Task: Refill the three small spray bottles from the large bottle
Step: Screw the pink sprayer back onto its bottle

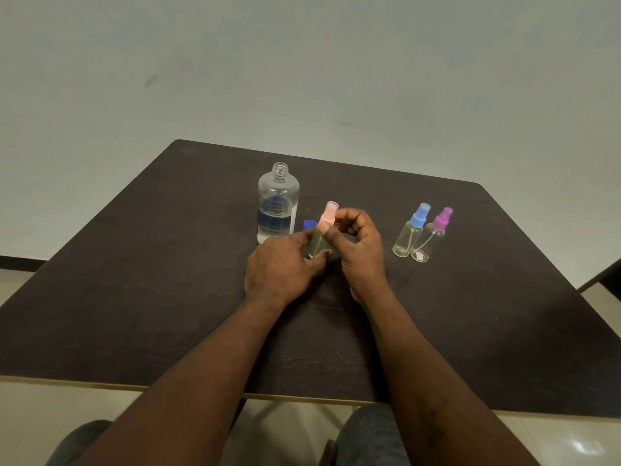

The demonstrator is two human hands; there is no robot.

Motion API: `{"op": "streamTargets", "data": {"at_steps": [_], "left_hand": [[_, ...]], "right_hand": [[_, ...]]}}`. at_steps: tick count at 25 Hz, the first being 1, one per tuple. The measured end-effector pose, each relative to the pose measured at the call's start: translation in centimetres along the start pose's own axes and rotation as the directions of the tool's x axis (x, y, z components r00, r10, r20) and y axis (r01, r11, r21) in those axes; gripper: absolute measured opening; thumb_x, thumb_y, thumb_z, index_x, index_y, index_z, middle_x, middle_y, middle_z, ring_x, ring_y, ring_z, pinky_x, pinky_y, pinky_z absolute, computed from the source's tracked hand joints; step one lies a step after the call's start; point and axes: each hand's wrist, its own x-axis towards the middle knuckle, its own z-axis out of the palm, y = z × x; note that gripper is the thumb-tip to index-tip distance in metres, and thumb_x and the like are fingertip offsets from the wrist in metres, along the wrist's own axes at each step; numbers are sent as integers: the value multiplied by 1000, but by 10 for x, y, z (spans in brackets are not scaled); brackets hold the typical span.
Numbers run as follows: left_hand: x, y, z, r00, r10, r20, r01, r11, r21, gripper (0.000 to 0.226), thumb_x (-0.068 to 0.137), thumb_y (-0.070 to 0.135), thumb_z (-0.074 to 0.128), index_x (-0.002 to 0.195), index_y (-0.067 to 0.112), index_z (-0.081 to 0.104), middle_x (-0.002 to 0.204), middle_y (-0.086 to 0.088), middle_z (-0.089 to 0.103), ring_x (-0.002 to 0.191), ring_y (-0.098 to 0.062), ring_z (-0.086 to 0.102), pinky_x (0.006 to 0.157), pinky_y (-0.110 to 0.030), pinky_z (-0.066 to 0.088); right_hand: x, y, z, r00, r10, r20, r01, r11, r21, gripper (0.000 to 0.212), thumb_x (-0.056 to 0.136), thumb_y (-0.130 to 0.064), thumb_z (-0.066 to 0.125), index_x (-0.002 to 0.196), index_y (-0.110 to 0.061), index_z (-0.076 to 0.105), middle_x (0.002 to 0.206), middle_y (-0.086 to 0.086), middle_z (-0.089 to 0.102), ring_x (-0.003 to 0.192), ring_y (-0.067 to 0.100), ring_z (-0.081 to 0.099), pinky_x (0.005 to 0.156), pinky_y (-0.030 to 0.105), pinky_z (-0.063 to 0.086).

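I'm holding the pink spray bottle [328, 213] upright at the centre of the frame, just above the dark table [134, 297] or resting on it; I cannot tell which. My left hand [282, 269] is gripping the clear body from the left, with fingers and thumb curled round it and hiding most of it. My right hand [363, 253] is closing on the pink top from the right. The thumb is pressing at the neck and the other fingers are curling beside the spray head. I cannot tell how firm the pinch is.

The large bottle [278, 203] is standing upright just left of and above my hands. Its threaded neck is uncapped and clear liquid is filling roughly the lower part. A blue cap [309, 225] is sitting on the table between the large bottle's base and the pink bottle, partly hidden by my left fingers.

The blue spray bottle [412, 232] and the purple spray bottle [435, 235] are standing to the right of centre, touching or nearly touching, with the blue one on the left. Both are standing apart from my right hand, with tops on, and looking empty.

Both my forearms are coming up from the bottom of the frame.
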Motion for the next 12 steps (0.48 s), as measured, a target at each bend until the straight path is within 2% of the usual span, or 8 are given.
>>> {"op": "streamTargets", "data": {"at_steps": [2, 4, 5, 7, 9, 12], "left_hand": [[0, 0, 0, 1000, 7, 2, -7, 1000, 1, 58, 94, 74, 53, 145, 47, 56, 80, 12, 62, 78, -9, 54, 70, -29, 39], [-1, 0, 0, 1000, 20, -3, -20, 1000, 0, 58, 93, 75, 51, 144, 47, 56, 80, 12, 63, 79, -9, 55, 71, -29, 40], [-1, 0, 0, 1000, 22, -7, -22, 1000, -2, 58, 93, 75, 51, 143, 46, 58, 80, 11, 63, 78, -9, 55, 71, -29, 40], [-1, 0, 0, 1000, 20, -8, -20, 1000, 1, 58, 93, 74, 52, 142, 44, 59, 84, 8, 68, 78, -10, 54, 71, -29, 41], [-1, 0, 0, 1000, 18, -5, -18, 1000, 8, 56, 94, 71, 54, 142, 44, 59, 95, 6, 73, 79, -10, 53, 71, -30, 41], [-1, 0, 0, 1000, 7, -15, -7, 1000, 10, 53, 93, 71, 53, 134, 40, 65, 87, 7, 69, 79, -13, 56, 71, -32, 44]], "right_hand": [[0, 0, 2, 995, 36, 94, -39, 998, 38, 24, 101, -22, 68, 124, -17, 71, 119, -3, 75, 115, 15, 70, 97, 33, 58], [1, 4, 3, 991, 54, 124, -57, 998, 18, 25, 106, -22, 60, 126, -14, 72, 124, -2, 76, 120, 18, 70, 101, 40, 58], [2, 4, 4, 993, 53, 105, -54, 999, 1, 22, 105, -22, 62, 121, -13, 74, 120, 0, 77, 117, 18, 71, 100, 40, 58], [3, 2, 6, 999, 40, 28, -39, 999, -34, 11, 97, -19, 74, 105, -12, 75, 106, 4, 79, 104, 12, 73, 91, 33, 59], [4, 2, 9, 999, 22, -39, -24, 997, -68, 17, 87, -19, 85, 95, -12, 71, 99, 8, 78, 97, 14, 72, 85, 29, 58], [3, 3, 12, 1000, 19, -4, -20, 999, -36, 34, 82, -24, 89, 103, -11, 65, 104, 10, 77, 106, 28, 71, 93, 43, 59]]}}
